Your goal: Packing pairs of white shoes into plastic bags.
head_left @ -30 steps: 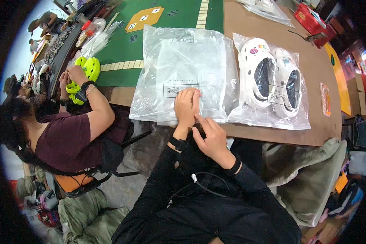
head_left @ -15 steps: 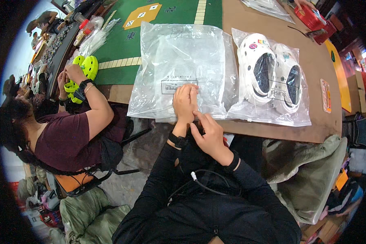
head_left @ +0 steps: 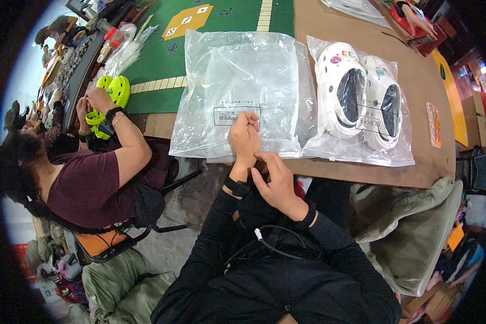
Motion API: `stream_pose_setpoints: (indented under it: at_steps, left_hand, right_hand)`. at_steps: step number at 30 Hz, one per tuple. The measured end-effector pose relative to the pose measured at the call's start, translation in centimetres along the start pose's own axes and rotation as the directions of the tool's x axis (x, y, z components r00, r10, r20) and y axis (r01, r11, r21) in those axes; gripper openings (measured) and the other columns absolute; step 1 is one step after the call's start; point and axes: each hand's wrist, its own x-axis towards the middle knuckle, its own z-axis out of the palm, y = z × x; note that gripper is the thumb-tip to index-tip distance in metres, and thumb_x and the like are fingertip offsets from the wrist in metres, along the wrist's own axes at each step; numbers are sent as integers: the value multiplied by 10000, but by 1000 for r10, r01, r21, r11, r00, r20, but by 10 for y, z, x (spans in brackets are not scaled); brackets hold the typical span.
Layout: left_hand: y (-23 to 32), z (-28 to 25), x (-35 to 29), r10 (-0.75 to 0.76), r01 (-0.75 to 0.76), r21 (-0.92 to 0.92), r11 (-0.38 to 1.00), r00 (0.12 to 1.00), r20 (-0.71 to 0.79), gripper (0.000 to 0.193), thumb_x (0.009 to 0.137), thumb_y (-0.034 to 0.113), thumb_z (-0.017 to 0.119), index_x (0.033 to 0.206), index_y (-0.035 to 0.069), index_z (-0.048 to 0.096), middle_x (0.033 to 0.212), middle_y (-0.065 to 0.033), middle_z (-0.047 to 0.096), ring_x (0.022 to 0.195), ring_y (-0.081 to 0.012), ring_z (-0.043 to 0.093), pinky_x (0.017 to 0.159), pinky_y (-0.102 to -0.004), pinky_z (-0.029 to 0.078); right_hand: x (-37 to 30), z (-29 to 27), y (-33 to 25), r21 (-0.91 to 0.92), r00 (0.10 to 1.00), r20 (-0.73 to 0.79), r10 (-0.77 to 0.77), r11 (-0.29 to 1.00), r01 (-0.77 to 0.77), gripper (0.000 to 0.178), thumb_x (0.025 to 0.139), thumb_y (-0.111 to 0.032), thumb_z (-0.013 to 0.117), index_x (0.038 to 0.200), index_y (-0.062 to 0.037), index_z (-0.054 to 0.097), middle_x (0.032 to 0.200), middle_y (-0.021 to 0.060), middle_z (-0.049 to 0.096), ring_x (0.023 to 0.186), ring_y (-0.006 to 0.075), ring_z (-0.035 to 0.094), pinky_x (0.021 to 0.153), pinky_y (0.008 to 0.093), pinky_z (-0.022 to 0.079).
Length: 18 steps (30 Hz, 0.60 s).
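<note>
Brown board covers the table (head_left: pixel 362 162) in front of me, with a green mat (head_left: pixel 162 54) beyond it to my left. Lying flat on it, straight ahead, is the stack of clear bags (head_left: pixel 243 86), empty and floppy; just beside it on the right sits another bag holding a pair of white clogs (head_left: pixel 362 97), the two bags touching or overlapping at the edge. At my left a person in a maroon shirt handles lime-green clogs (head_left: pixel 110 97).

My left hand (head_left: pixel 244 137) rests on the near edge of the stack, fingers curled in close; I cannot tell whether they actually pinch the film. My right hand (head_left: pixel 278 181) sits below the table edge, near my left wrist, fingers loosely bent, holding nothing I can see.

I judge the bags light, thin, soft and slippery: sheets likely cling together and slide off the pile. The near rim, by the printed label, looks the best place to pinch one layer.
</note>
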Motion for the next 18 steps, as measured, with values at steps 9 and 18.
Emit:
stream_pose_setpoints:
  at_steps: [9,18]
  left_hand:
    - [3,-3,-5,24,-24,-4,1000,1000,-8,55,761,5,509,757,47,544,644,-88,563,622,-247,542,587,-336,421]
    - [4,1,-2,78,-77,77,994,997,-11,62,767,21,498,748,65,538,637,-79,568,626,-287,536,602,-378,405]
  right_hand:
    - [3,2,1,18,998,40,49,999,-50,494,825,-173,599,1248,-20,393,1040,173,534,874,327,579,699,373,484]
    - [-1,2,8,109,991,57,121,986,-126,451,829,-123,599,1235,-14,435,1030,149,547,806,229,589,636,307,472]
